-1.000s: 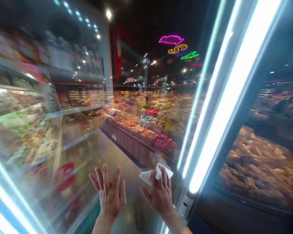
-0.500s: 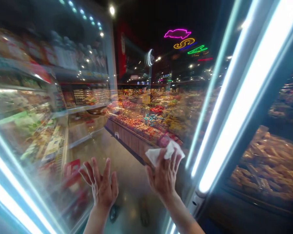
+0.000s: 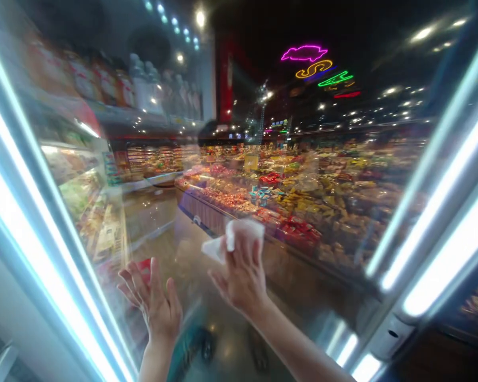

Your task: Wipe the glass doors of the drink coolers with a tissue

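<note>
My right hand [image 3: 241,273] presses a thin white wipe [image 3: 245,231] against a see-through glass pane [image 3: 302,297]. Its fingers lie over the wipe, and a pointed corner sticks out on the left. To the left, my left hand [image 3: 157,302] is raised with fingers spread, palm toward the same pane, holding nothing. Whether its palm touches the glass I cannot tell. A red patch shows behind its fingertips.
Bright light tubes [image 3: 43,228] run along the left side, and more tubes [image 3: 442,223] slant along the right frame. Through the glass a long counter of packaged goods [image 3: 302,212] and lit shelves [image 3: 91,207] appear, partly blurred. Neon signs [image 3: 314,69] glow above.
My right hand has slid left with the wipe, closer to my left hand. My left hand has shifted slightly left. The view has turned, so the right-hand tubes sit farther right.
</note>
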A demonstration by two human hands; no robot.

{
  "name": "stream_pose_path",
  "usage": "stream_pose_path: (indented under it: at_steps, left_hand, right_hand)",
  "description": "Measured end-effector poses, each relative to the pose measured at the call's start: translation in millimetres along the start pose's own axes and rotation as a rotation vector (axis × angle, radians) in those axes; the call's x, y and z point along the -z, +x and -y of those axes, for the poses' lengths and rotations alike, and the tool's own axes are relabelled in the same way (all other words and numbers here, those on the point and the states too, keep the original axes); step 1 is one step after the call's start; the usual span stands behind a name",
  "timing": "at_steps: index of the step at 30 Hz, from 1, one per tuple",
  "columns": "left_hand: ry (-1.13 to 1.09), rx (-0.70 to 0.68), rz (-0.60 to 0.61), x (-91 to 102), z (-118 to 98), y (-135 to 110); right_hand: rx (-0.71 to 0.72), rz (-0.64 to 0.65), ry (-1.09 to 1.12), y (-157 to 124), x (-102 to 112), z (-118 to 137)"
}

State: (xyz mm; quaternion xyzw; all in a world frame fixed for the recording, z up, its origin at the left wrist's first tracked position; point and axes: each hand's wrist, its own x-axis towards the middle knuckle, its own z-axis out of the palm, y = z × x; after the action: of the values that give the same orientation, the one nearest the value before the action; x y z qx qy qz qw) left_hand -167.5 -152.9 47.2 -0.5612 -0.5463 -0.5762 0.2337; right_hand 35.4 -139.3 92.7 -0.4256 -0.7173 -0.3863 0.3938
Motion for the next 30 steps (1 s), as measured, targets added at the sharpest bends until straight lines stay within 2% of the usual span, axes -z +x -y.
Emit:
stream_pose_path:
  at_steps: [2, 3, 4, 8, 10, 12, 14, 16, 19, 20, 21, 23, 24, 25, 26, 29, 30]
  left_hand:
    - [0.000, -0.012, 0.001, 5.1, 13.9, 2.8]
    - [0.001, -0.019, 0.002, 7.6, 20.0, 4.1]
    - [0.001, -0.018, 0.001, 9.9, 25.4, 5.5]
    - [-0.014, 0.033, -0.016, 16.0, 41.2, 11.6]
    - [-0.022, 0.033, -0.033, 17.6, 46.2, 14.3]
    - [-0.026, 0.013, -0.036, 19.3, 50.3, 16.2]
    - [-0.033, 0.003, -0.026, 21.5, 53.2, 17.1]
    - [-0.036, 0.011, -0.023, 23.4, 54.1, 17.2]
    - [-0.033, 0.024, -0.036, 23.5, 49.8, 16.8]
    - [-0.033, 0.024, -0.035, 22.6, 47.0, 16.7]
    - [-0.034, 0.022, -0.030, 21.3, 43.6, 16.5]
    - [-0.038, 0.008, -0.019, 17.9, 36.0, 16.0]
    - [-0.040, 0.000, -0.017, 16.0, 31.8, 15.7]
    - [-0.041, -0.008, -0.016, 13.9, 27.2, 15.2]
    - [-0.043, -0.016, -0.014, 11.5, 22.2, 14.5]
    - [-0.057, -0.024, -0.023, 2.1, 2.3, 11.3]
    - [-0.063, -0.029, -0.024, -1.9, -6.5, 9.8]
  right_hand:
    - [0.263, 0.048, 0.074, 4.3, -9.3, 23.0]
    - [0.334, 0.067, 0.095, 8.7, -12.2, 32.4]
    - [0.344, 0.074, 0.099, 15.9, -13.3, 39.7]
    - [0.112, 0.029, 0.020, 57.5, -10.2, 54.9]
    - [0.207, 0.028, 0.018, 67.3, -11.9, 62.1]
    - [0.426, 0.094, 0.046, 68.2, -15.1, 68.2]
    - [0.537, 0.168, 0.080, 70.7, -14.7, 68.8]
    - [0.422, 0.178, 0.082, 79.9, -9.4, 63.3]
    - [0.135, 0.071, 0.017, 89.1, -1.6, 53.1]
    - [0.131, 0.048, 0.009, 85.4, -1.2, 50.8]
    - [0.191, 0.043, 0.020, 78.0, -1.8, 48.5]
    - [0.404, 0.087, 0.071, 56.0, -3.7, 40.5]
    - [0.456, 0.114, 0.081, 44.7, -3.4, 33.3]
    - [0.450, 0.122, 0.073, 34.7, -1.7, 23.8]
    - [0.375, 0.110, 0.040, 26.8, 1.4, 12.3]
    - [0.004, -0.009, -0.107, 10.0, 13.8, -22.6]
    - [-0.046, -0.027, -0.129, 3.8, 16.8, -31.2]
